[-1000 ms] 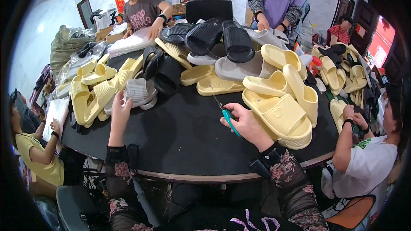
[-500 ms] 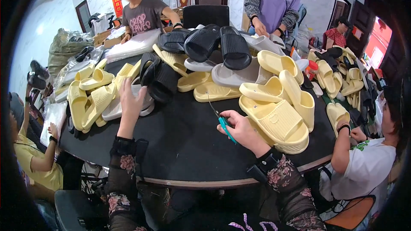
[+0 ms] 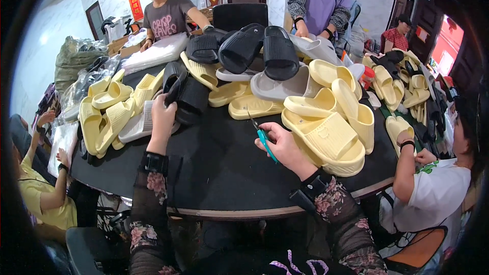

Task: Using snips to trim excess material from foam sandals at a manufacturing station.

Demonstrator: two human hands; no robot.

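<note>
My left hand [image 3: 163, 121] is closed on the edge of a black slide slipper [image 3: 174, 82], which stands on its side at the left of the pile. Another black slipper [image 3: 194, 101] leans right beside it, and a grey slipper [image 3: 136, 127] lies partly behind my wrist. In my right hand [image 3: 286, 146] is a pair of small scissors [image 3: 265, 140] with teal handles, fingers wrapped round them and thin blades pointing up and away. Just right of that hand, several pale yellow slippers [image 3: 333, 142] are stacked. Yellow slipper soles [image 3: 253, 107] lie beyond the blade tips.
The black tabletop [image 3: 219, 173] curves toward me. More yellow slippers [image 3: 109, 117] lie at the left, and black ones [image 3: 281, 53] top the middle pile. Clear plastic bags [image 3: 158, 53] are stacked at the far left. Co-workers sit or stand on both sides and across.
My left hand, open before, has closed on the black slipper. My right hand keeps the scissors, almost in place. At the left, a co-worker's raised hand no longer shows the dark slippers.
</note>
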